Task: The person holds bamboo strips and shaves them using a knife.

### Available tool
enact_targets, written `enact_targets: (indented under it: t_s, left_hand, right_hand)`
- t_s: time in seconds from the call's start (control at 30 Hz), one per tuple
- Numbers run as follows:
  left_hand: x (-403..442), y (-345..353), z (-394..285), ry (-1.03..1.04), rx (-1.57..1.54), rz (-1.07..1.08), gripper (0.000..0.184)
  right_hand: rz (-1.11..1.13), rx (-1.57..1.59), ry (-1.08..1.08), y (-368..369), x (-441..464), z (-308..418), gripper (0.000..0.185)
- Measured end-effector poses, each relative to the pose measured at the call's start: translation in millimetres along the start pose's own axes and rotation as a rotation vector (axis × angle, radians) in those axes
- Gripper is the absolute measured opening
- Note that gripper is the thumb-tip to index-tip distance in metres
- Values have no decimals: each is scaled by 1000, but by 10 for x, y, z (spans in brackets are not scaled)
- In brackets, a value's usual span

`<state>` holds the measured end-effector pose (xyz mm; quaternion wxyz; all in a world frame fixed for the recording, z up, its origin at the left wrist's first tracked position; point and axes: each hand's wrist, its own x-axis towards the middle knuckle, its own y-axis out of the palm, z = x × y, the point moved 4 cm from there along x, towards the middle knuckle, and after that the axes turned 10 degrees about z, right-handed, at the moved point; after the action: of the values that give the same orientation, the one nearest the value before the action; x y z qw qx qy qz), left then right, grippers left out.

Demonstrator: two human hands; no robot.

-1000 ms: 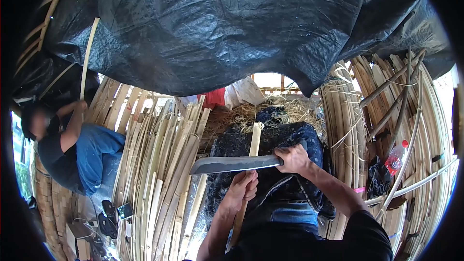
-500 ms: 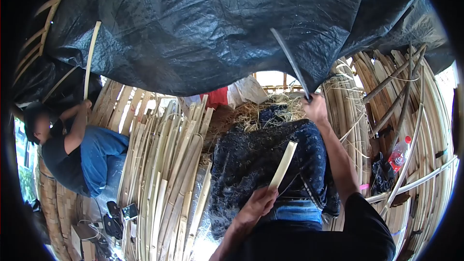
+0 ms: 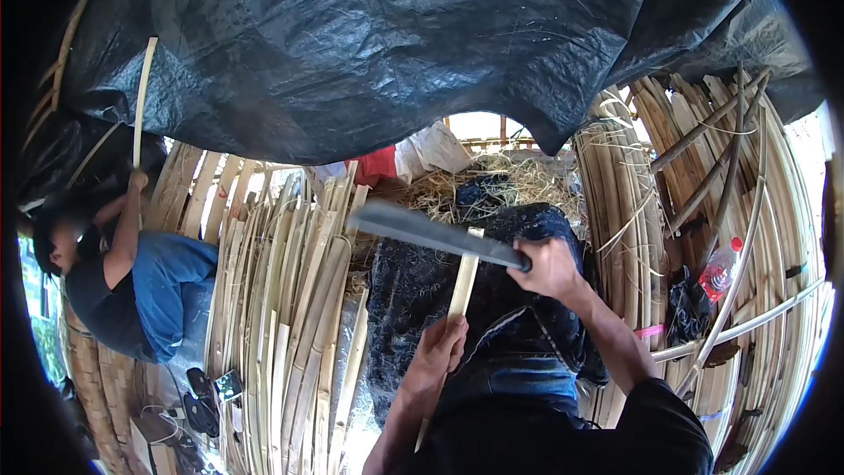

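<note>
Strip [image 3: 462, 290] — pale, split wood, looks like bamboo — stands on a slant over your lap, top end leaning right, low end down by your left forearm. Your left hand [image 3: 440, 345] has its fingers wrapped round it about midway, thumb side up. Should be light, stiff along its length with a bit of spring; likely to split along the grain before it snaps across. Edges look sharp enough to nick or leave splinters, and smooth faces may slide, so a firm hold well below the blade suits it.

Knife [image 3: 420, 227] crosses near the strip's top; whether they touch, can't tell. Your right hand [image 3: 549, 266] is closed round its handle, which is mostly hidden. Blade is long and broad, blurred toward the tip — probably the heavier item, front-weighted, rigid. Handle's the only sane place to hold it; keep fingers off the edge.

Dark cloth [image 3: 409, 295] covers your lap under both; more strips lean in a pile [image 3: 294, 325] to your left.
</note>
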<state>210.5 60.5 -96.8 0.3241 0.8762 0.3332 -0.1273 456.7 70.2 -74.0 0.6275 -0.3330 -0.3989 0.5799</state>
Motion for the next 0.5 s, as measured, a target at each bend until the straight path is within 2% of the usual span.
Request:
enact_targets:
  t_s: [0.13, 0.3, 0.37, 0.4, 0.43, 0.47, 0.5]
  left_hand:
    - [-1, -3, 8, 54, 63, -27, 27]
    - [-9, -121, 121, 67, 114, -50, 27]
    - [1, -223, 230, 220, 634, -142, 25]
    - [26, -168, 208, 216, 635, -141, 25]
    - [58, -99, 154, 267, 481, -234, 24]
    - [37, -69, 145, 314, 325, -329, 23]
    - [94, -184, 142, 289, 726, -308, 25]
  right_hand:
    - [52, -158, -91, 164, -22, 202, 28]
    - [56, -130, -172, 213, 6, 243, 27]
    - [112, -225, -6, 51, 153, 131, 21]
    - [145, -269, 80, -7, 207, 54, 19]
    - [-47, -162, -31, -10, 299, -44, 17]
    - [-34, -155, 38, 112, 325, -121, 19]
    - [-56, -150, 42, 129, 318, -36, 20]
